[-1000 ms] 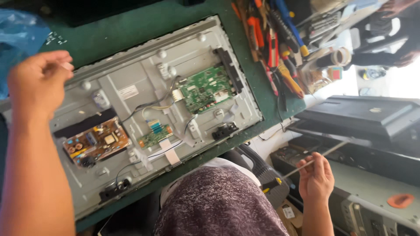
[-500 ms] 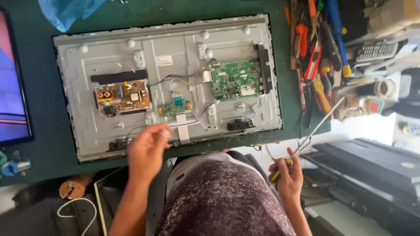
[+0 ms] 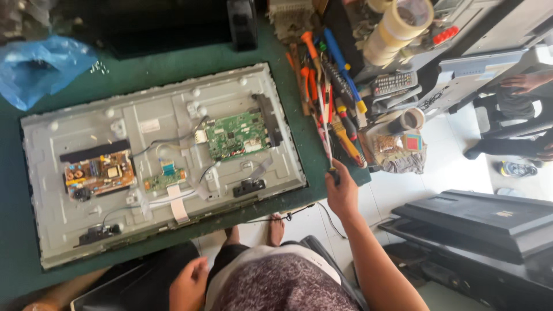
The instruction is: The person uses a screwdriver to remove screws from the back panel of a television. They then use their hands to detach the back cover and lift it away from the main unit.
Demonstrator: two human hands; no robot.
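An opened flat screen (image 3: 52, 230) is laid face down on the green table, its grey metal back turned up. A small white rectangular label (image 3: 150, 125) is stuck on that back, left of the green board. A crumpled blue plastic bag (image 3: 40, 66) is seen at the table's upper left corner. A small square packet (image 3: 412, 141), red and pale blue, is set at the table's right end beside a tape roll. A dark screen housing (image 3: 489, 222) is laid flat on the floor at the right, a small pale label (image 3: 502, 213) seen on its top.
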